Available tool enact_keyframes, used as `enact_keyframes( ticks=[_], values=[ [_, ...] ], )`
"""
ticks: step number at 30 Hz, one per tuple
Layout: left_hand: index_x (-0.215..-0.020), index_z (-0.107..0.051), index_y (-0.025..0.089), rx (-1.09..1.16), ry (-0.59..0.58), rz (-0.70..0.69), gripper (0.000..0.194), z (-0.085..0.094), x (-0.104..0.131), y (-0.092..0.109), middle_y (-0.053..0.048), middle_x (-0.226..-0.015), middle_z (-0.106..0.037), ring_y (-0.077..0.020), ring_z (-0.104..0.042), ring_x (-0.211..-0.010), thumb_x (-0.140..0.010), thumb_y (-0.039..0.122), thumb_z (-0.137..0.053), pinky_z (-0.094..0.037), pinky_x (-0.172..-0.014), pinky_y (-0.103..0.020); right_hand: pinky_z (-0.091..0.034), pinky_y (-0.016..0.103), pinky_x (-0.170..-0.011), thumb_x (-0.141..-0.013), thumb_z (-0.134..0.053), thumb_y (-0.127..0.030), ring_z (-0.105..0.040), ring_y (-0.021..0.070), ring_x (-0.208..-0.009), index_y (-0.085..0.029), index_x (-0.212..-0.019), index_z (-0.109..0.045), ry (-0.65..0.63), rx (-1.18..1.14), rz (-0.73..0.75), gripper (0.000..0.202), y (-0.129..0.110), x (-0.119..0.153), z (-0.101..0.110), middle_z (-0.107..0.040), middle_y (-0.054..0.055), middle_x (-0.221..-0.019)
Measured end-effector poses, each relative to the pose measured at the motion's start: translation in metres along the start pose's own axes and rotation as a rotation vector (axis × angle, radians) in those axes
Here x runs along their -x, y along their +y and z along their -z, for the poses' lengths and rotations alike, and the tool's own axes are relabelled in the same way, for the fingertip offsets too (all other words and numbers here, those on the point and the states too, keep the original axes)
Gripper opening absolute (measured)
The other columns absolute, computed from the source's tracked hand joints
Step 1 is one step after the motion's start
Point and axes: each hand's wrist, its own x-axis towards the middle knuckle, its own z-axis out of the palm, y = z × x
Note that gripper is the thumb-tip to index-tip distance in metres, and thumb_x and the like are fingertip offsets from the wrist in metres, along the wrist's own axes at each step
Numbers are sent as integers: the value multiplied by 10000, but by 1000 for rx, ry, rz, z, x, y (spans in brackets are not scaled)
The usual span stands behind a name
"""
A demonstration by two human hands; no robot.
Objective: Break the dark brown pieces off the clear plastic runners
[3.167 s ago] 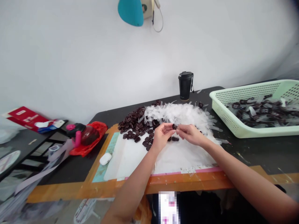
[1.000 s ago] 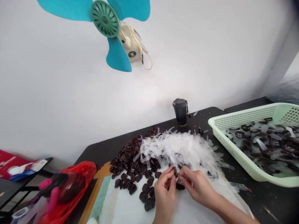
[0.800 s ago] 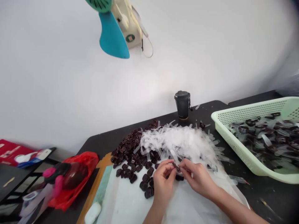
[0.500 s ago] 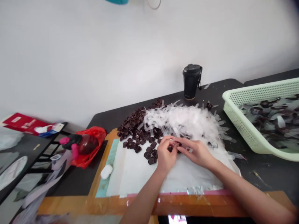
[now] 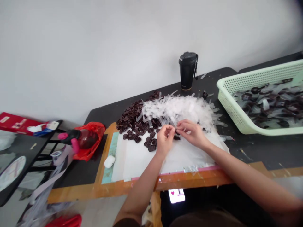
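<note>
My left hand (image 5: 165,140) and my right hand (image 5: 192,134) meet fingertip to fingertip over the white-covered work surface. Both are closed in a pinch on a small dark brown piece, mostly hidden by the fingers. Just below the fingertips shows another dark bit (image 5: 176,137); whether it is held or lies on the sheet I cannot tell. Left of and behind the hands spreads a heap of small, rounded-square dark brown pieces (image 5: 132,115). Right behind the fingers lies a pile of translucent white strips (image 5: 182,107). Under everything is a white sheet (image 5: 139,160).
A pale green basket (image 5: 239,121) at right holds many dark pieces with translucent strips. A black lidded cup (image 5: 187,71) stands by the wall. At left are a white rounded case (image 5: 109,161) and a spray bottle (image 5: 84,138) in a red basket (image 5: 100,132). A lit phone (image 5: 176,195) lies below the table edge.
The camera view has tilted down, so the table appears higher in the picture. My fingertips have drawn into a tighter pinch; the right fingers no longer overlap the left hand.
</note>
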Motion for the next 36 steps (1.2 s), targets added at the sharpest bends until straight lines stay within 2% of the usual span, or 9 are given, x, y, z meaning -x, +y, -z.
enact_keyframes(
  ticks=[3,7,10,14,20,24,30,34,36],
  values=[
    [-910,-608,192,346,-47,180,294,-4,-4,-3,6,-837,-642,-88,-582,-670,-712,346,-762,-470,-676,-222,-511,252,-509,-815,-667,-417,-619,151,-692,-179,-844,-688,105,-241,-118,240,-1,0,-3,-665,80,-941],
    [-925,-611,191,597,-159,374,359,-5,-6,-5,29,-737,-648,-77,-592,-639,-649,285,-820,-473,-663,-210,-529,287,-511,-737,-746,-451,-615,150,-557,-175,-825,-680,170,-393,-244,297,-4,3,-9,-666,33,-698],
    [-944,-611,191,663,-176,408,352,-3,-5,-5,36,-705,-658,-76,-608,-630,-662,253,-813,-481,-683,-221,-502,285,-483,-754,-723,-476,-594,149,-505,-181,-826,-666,178,-369,-242,308,-5,4,-10,-631,10,-612],
    [-940,-614,171,613,-199,436,387,0,-4,-1,8,-760,-690,-118,-661,-696,-630,250,-832,-505,-757,-287,-427,258,-468,-823,-655,-460,-534,114,-509,-185,-806,-660,174,-133,-109,276,-1,4,-8,-651,29,-708],
    [-923,-608,162,508,-286,435,387,1,-2,5,-22,-805,-704,-176,-700,-737,-629,281,-831,-531,-799,-356,-422,265,-511,-863,-607,-438,-527,124,-529,-187,-828,-632,182,-75,-112,254,2,4,-4,-594,3,-616],
    [-987,-638,165,475,-317,382,379,0,-1,4,-64,-897,-719,-207,-694,-873,-675,309,-798,-533,-843,-373,-440,261,-528,-800,-672,-471,-555,128,-570,-186,-834,-646,159,-278,-198,288,0,0,-1,-607,6,-654],
    [-1053,-672,218,514,-169,262,360,0,-6,-1,-11,-916,-713,-123,-668,-802,-712,274,-772,-518,-859,-306,-333,180,-394,-796,-692,-442,-419,43,-421,-181,-869,-665,-88,-659,-367,273,3,-4,4,-566,-39,-580],
    [-1018,-687,210,503,-120,226,333,1,-8,-3,6,-854,-707,-94,-652,-746,-702,258,-781,-513,-809,-258,-487,201,-478,-696,-781,-419,-577,85,-516,-153,-753,-646,-85,-751,-542,304,4,-4,3,-662,25,-670],
    [-960,-690,199,487,-120,221,293,1,-8,-4,-7,-892,-716,-103,-658,-782,-692,260,-790,-509,-809,-256,-508,206,-491,-657,-811,-398,-593,95,-522,-144,-699,-637,-57,-751,-606,310,4,-4,3,-665,38,-642]
  ],
)
